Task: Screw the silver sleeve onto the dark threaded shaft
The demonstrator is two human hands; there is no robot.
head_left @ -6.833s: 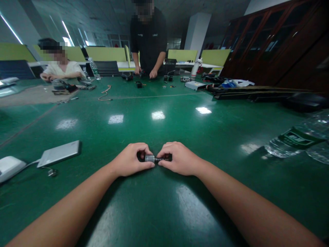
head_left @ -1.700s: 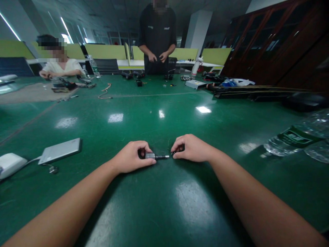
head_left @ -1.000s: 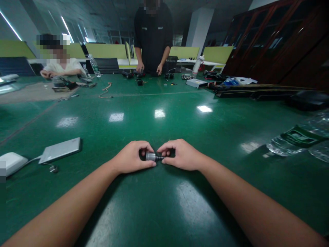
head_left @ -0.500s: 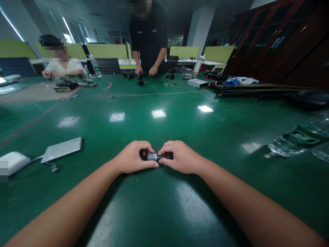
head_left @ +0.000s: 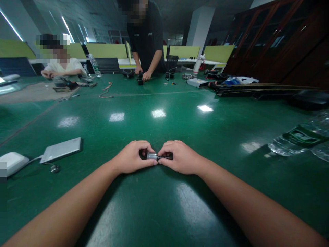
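Observation:
Low over the green table, a small silver cylinder with a dark, thin end lies between my hands. My left hand is closed round the silver part, thumb below and fingers above. The thumb and fingers of my right hand pinch the dark end. Both sets of fingertips nearly meet at the middle of the piece. What the curled fingers cover is hidden.
A silver flat box with a cable and a white case lie at the left. Plastic bottles lie at the right. Across the table, a standing person handles dark parts; another person sits at the left.
The standing person has leaned left, and that person's hand at the right has moved left onto the dark parts. My hands have hardly moved.

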